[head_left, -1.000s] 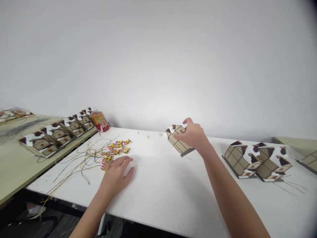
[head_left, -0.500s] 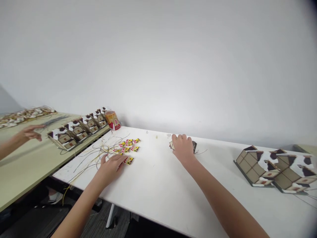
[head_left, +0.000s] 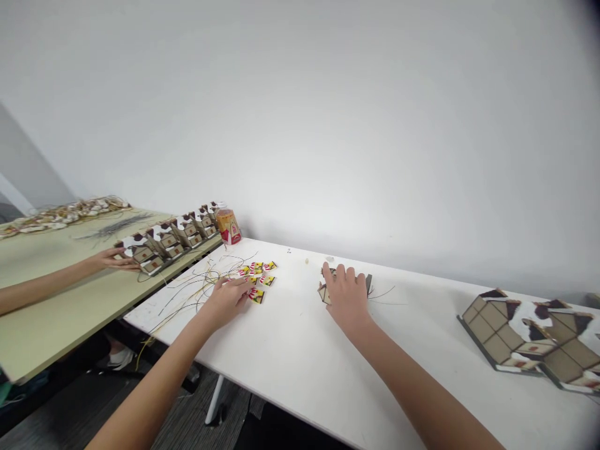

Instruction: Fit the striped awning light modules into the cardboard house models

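My right hand (head_left: 347, 297) is wrapped over a small model house (head_left: 323, 294), which rests on the white table; most of it is hidden under my fingers. Thin dark wires stick out on its right side. Over to the left, my left hand (head_left: 227, 303) reaches in among several small yellow pieces (head_left: 269, 280) with red-and-white stripes and dark edges. Its fingers are stretched and a little bent, with the tips at the nearest piece (head_left: 256, 295). Thin wires (head_left: 197, 281) in black and yellow trail leftward from these pieces, partly behind that hand.
Two joined-looking model houses (head_left: 525, 331) stand at the right of the white table (head_left: 290, 350). A plastic jar (head_left: 228, 225) is at the back left. On the adjoining yellowish table (head_left: 56, 300), another person's hand (head_left: 117, 259) touches a row of model houses (head_left: 173, 240).
The view has turned slightly left. The other person's hand has moved right, onto the nearest house of the row. My right hand stays on its house; my left stays by the yellow pieces.
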`<state>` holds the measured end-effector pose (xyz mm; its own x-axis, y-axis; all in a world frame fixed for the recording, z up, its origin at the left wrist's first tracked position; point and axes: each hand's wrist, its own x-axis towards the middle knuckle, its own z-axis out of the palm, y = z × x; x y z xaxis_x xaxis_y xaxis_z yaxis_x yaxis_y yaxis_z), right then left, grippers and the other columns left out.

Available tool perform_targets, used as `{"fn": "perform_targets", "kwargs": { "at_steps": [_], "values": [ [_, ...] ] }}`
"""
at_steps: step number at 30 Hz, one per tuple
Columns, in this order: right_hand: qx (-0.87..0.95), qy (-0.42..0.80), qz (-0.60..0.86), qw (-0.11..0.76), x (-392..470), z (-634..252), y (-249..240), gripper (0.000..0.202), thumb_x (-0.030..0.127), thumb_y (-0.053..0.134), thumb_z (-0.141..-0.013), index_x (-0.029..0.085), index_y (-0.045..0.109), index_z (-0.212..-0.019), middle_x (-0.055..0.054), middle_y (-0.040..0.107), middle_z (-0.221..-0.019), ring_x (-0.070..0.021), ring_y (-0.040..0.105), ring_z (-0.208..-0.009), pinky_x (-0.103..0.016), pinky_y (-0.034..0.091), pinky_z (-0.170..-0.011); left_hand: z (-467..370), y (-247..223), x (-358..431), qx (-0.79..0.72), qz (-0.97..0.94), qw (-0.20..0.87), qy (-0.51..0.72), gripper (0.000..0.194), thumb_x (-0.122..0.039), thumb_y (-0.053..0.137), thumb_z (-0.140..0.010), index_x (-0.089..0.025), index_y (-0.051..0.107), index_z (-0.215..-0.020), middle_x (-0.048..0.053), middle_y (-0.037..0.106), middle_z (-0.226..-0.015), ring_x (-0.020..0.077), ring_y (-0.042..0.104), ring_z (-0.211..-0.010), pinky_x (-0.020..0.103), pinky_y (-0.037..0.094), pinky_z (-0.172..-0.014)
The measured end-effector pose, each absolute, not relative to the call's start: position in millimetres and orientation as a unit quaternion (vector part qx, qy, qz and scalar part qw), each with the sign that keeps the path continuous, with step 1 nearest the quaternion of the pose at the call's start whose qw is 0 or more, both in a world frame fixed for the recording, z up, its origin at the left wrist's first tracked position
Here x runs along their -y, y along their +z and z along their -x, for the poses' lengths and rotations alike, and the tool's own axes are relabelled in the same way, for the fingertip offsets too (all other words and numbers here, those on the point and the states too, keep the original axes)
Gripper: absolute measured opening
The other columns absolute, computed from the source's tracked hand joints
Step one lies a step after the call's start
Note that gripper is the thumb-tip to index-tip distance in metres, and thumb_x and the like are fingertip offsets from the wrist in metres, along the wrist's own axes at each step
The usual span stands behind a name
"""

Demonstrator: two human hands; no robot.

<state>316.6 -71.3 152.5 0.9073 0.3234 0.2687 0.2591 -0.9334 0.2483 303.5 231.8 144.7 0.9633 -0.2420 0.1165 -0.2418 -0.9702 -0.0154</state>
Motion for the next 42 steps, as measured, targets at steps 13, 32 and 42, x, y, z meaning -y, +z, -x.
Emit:
{"fn": "perform_targets", "kwargs": {
  "at_steps": [13, 32, 42],
  "values": [
    [-0.221, 0.141, -0.957, -0.121, 86.2, -281.9, 217.3, 0.054, 0.034, 0.061, -0.083, 0.020, 0.049, -0.134, -0.008, 0.060, -0.123, -0.0255, 0.056, -0.104, -0.042, 0.047, -0.083, -307.2, 255.4, -203.3, -0.238, 0.891, 0.134, -0.364, 0.034, -0.012, 0.039, -0.093, -0.018, 0.062, -0.116, 0.007, 0.066, -0.105, 0.0203, 0.062, -0.090, 0.035, 0.047, -0.082],
    [-0.239, 0.126, -0.893, -0.359, 158.6, -265.2, 285.9, 0.027, 0.039, 0.075, -0.074, 0.029, 0.064, -0.097, 0.006, 0.067, -0.089, -0.0135, 0.060, -0.079, -0.026, 0.048, -0.067, -287.2, 290.6, -36.3, -0.469, 0.795, -0.063, -0.379, 0.026, -0.001, 0.044, -0.088, -0.017, 0.058, -0.104, -0.001, 0.063, -0.086, 0.0095, 0.054, -0.075, 0.030, 0.044, -0.085],
    [-0.159, 0.271, -0.912, -0.263, 165.3, -261.4, 284.8, 0.025, 0.037, 0.067, -0.082, 0.027, 0.069, -0.105, -0.001, 0.071, -0.089, -0.0152, 0.065, -0.076, -0.023, 0.050, -0.055, -314.0, 289.2, -51.5, -0.429, 0.864, -0.085, -0.250, 0.018, -0.015, 0.045, -0.092, -0.017, 0.062, -0.096, 0.001, 0.063, -0.077, 0.0119, 0.058, -0.070, 0.026, 0.040, -0.066]
  ]
}}
